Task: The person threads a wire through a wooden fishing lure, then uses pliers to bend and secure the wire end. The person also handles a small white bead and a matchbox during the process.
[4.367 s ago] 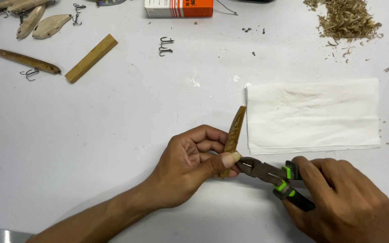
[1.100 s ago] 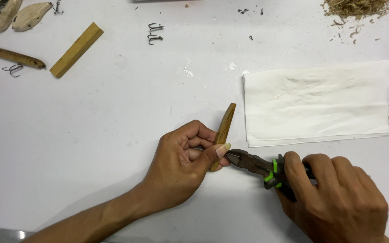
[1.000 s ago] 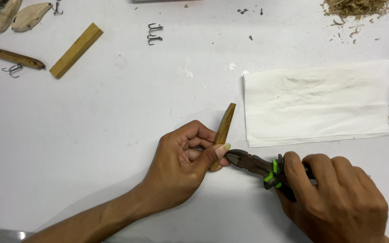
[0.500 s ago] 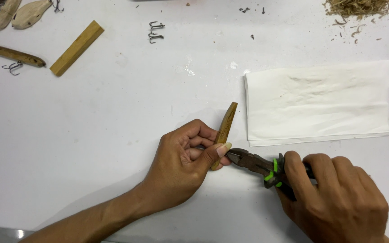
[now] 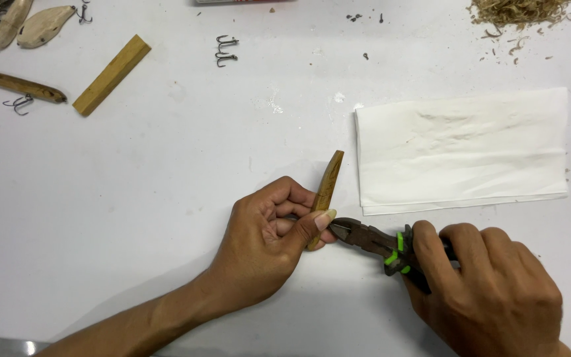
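Note:
My left hand point(image 5: 269, 241) grips a slim carved wooden lure body point(image 5: 328, 185) near its lower end, thumb pressed against its side; the upper tip points away from me. My right hand point(image 5: 490, 297) is closed round the black and green handles of a pair of pliers point(image 5: 371, 239). The plier jaws touch the lower end of the lure body just beside my left thumb. Both hands rest low on the white table point(image 5: 186, 165).
A folded white paper towel point(image 5: 460, 149) lies right of the lure. At the far left are a wooden block point(image 5: 112, 75), a finished lure with a hook point(image 5: 14, 84) and two pale lure blanks point(image 5: 31, 26). A treble hook point(image 5: 226, 51) and wood shavings point(image 5: 517, 13) sit along the far edge.
The view has shifted slightly since the oldest frame; in the last second both hands, the lure body and the pliers have stayed almost still.

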